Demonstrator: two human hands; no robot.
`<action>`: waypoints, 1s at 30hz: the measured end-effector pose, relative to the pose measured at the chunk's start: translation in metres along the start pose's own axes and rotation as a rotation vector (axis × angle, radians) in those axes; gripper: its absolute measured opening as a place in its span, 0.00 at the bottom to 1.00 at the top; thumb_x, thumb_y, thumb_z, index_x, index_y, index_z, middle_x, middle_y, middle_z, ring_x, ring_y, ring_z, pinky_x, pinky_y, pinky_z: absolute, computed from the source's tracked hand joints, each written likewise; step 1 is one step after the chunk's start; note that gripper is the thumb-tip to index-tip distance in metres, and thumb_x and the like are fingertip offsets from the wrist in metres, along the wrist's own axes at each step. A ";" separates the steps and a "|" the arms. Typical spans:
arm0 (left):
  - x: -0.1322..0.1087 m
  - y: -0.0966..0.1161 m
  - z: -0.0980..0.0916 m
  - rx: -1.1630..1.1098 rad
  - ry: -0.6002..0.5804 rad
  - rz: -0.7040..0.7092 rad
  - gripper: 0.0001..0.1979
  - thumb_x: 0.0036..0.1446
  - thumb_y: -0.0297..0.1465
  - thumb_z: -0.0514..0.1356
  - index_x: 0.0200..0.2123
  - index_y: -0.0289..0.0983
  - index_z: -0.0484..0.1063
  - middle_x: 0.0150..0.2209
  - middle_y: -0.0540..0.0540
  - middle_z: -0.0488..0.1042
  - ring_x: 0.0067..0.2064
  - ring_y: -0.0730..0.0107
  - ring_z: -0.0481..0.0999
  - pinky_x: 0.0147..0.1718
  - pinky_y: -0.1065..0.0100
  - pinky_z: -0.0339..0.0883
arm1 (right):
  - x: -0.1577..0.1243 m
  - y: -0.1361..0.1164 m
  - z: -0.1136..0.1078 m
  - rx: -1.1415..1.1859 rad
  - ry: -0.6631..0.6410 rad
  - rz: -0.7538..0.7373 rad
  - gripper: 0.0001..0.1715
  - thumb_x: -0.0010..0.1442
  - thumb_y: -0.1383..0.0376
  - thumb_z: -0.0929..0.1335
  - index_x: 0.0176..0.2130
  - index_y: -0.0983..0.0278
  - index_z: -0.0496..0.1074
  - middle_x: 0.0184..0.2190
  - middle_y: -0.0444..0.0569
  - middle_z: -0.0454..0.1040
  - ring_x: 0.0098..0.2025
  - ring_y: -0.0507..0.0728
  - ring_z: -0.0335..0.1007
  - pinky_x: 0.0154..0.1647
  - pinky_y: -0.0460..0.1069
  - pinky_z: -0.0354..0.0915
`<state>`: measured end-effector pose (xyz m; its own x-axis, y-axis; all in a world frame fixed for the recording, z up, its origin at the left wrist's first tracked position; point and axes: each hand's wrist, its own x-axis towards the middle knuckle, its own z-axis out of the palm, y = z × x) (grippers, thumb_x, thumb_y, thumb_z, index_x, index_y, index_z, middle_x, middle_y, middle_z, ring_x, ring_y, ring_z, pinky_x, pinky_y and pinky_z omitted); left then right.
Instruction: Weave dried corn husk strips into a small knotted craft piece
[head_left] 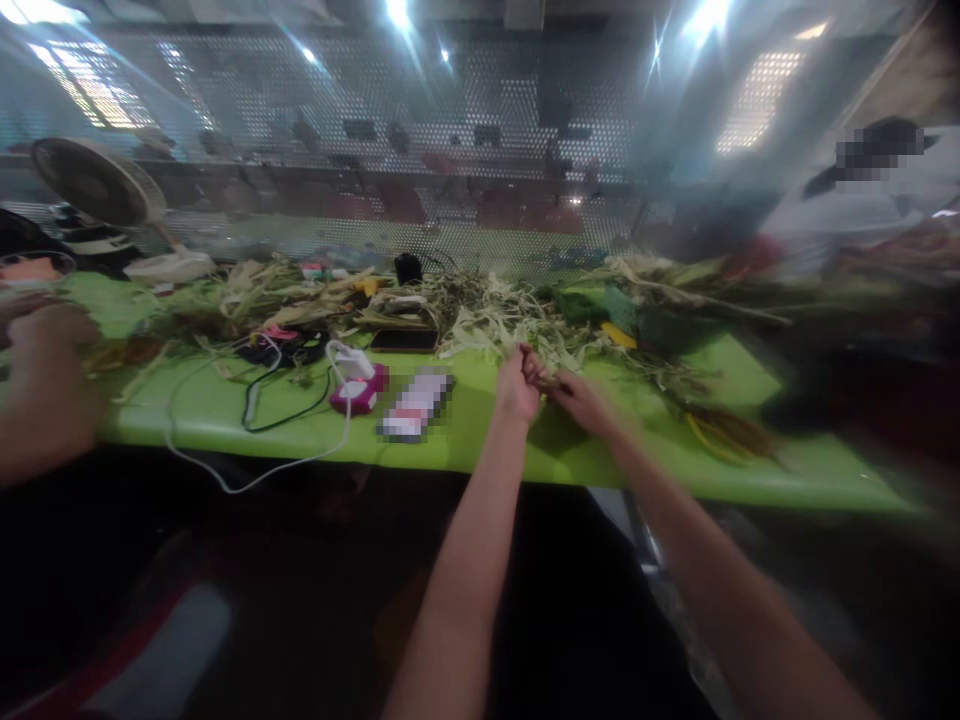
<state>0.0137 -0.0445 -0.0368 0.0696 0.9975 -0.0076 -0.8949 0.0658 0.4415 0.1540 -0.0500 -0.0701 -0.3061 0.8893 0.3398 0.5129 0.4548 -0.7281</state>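
My left hand (520, 388) is raised just above the green table (472, 440), its fingers curled together. Close against it, my right hand (581, 398) is closed with its fingertips meeting the left ones. Between them shows a small brownish bit, too blurred to name. Just beyond both hands lies a loose heap of pale green and straw-coloured dried leaf strips (510, 325). To the left of my hands a phone (415, 405) rests near the table's front edge.
A purple power socket (360, 388) with a white plug and cables sits left, with a dark phone (405, 341) behind it. A fan (97, 185) stands far left. A green basket (652, 320) holds dried leaves. A co-worker's arm (45, 390) is left; another person (862, 210) is right.
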 end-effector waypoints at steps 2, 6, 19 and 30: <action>0.000 0.000 0.000 0.014 0.006 -0.003 0.15 0.68 0.35 0.51 0.28 0.37 0.63 0.17 0.57 0.47 0.18 0.79 0.47 0.19 0.75 0.50 | 0.000 -0.001 0.000 0.047 -0.014 0.004 0.11 0.58 0.55 0.69 0.32 0.60 0.70 0.26 0.45 0.72 0.30 0.57 0.67 0.31 0.48 0.62; 0.002 0.000 -0.003 0.012 0.003 0.034 0.15 0.68 0.36 0.50 0.28 0.38 0.62 0.16 0.57 0.46 0.17 0.78 0.46 0.18 0.75 0.48 | 0.000 -0.009 0.001 0.289 -0.032 0.025 0.22 0.51 0.53 0.74 0.39 0.62 0.69 0.30 0.43 0.72 0.30 0.54 0.68 0.30 0.48 0.64; -0.006 -0.014 0.006 0.111 -0.115 0.019 0.14 0.67 0.36 0.51 0.29 0.37 0.65 0.30 0.48 0.75 0.37 0.71 0.77 0.42 0.66 0.69 | 0.000 -0.032 -0.024 0.539 0.264 0.147 0.26 0.43 0.46 0.77 0.30 0.62 0.69 0.25 0.41 0.70 0.24 0.51 0.67 0.28 0.50 0.73; -0.017 -0.030 0.003 0.216 -0.154 0.038 0.13 0.63 0.41 0.56 0.35 0.38 0.69 0.39 0.46 0.79 0.43 0.69 0.79 0.42 0.67 0.70 | -0.020 -0.043 -0.035 0.617 0.306 0.181 0.24 0.44 0.53 0.77 0.35 0.62 0.69 0.28 0.42 0.73 0.29 0.52 0.72 0.36 0.49 0.70</action>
<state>0.0409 -0.0639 -0.0472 0.1192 0.9827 0.1417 -0.7846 0.0058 0.6200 0.1659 -0.0855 -0.0250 0.0265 0.9630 0.2680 -0.0414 0.2690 -0.9623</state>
